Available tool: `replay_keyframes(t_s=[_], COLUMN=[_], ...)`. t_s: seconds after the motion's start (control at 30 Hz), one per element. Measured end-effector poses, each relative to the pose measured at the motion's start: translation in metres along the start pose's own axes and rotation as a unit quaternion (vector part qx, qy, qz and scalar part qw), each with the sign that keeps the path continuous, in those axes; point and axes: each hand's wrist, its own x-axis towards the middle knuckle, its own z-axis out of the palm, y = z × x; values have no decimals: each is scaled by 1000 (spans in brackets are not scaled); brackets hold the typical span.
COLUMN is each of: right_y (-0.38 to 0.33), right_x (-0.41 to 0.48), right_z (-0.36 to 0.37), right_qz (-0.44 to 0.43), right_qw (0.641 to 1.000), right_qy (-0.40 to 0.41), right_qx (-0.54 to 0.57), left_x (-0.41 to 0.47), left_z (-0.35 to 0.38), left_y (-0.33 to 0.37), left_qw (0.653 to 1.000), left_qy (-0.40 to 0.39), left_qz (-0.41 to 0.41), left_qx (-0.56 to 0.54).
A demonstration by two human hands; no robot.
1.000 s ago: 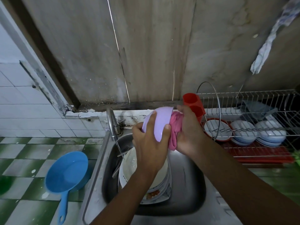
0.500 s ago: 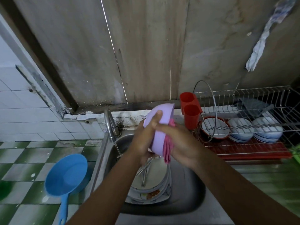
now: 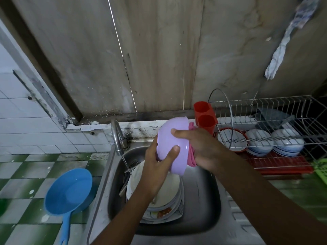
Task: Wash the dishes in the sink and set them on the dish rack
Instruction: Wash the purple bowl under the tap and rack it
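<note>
Above the steel sink I hold a lilac plastic bowl on its side, its outside facing me. My left hand grips its lower edge from below, thumb on the outside. My right hand holds a pink cloth against the bowl's right rim, with the thumb laid across the bowl's outside. A stack of dirty white plates with forks lies in the sink beneath. The wire dish rack stands to the right with bowls in it.
A thin stream of water runs from the tap at the sink's back left. A blue ladle-like dipper lies on the green-and-white tiled counter to the left. A red cutlery holder hangs on the rack's left end; a green basket sits at the far right.
The bowl has been turned in my hands, so more of its outside faces me. My right hand's thumb has come over onto the bowl and the cloth has shifted to its right rim.
</note>
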Motion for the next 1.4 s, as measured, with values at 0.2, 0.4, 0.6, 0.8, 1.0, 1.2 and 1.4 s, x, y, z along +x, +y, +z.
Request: replay_keyframes(t_s=[0.2, 0.4, 0.6, 0.8, 1.0, 1.2, 1.4], right_y=[12, 6, 6, -12, 4, 23, -7], right_x=[-19, -21, -7, -7, -11, -29, -11], right_z=[5, 25, 17, 1, -5, 25, 29], right_qz=[-111, -55, 15, 29, -106, -189, -41], right_qw=[964, 997, 999, 997, 979, 930, 998], right_qy=[-94, -31, -35, -57, -44, -49, 45], right_qx=[-225, -31, -14, 33, -169, -311, -18], left_x=[33, 43, 41, 18, 21, 40, 24], left_z=[-36, -13, -8, -5, -25, -26, -1], left_y=[33, 27, 13, -3, 27, 44, 34], left_qw=[937, 950, 975, 999, 974, 941, 976], left_qy=[-88, -62, 18, 10, -61, -95, -11], left_qz=[-283, -261, -188, -31, -202, -281, -196], left_qx=[-187, -158, -114, 25, -81, -163, -94])
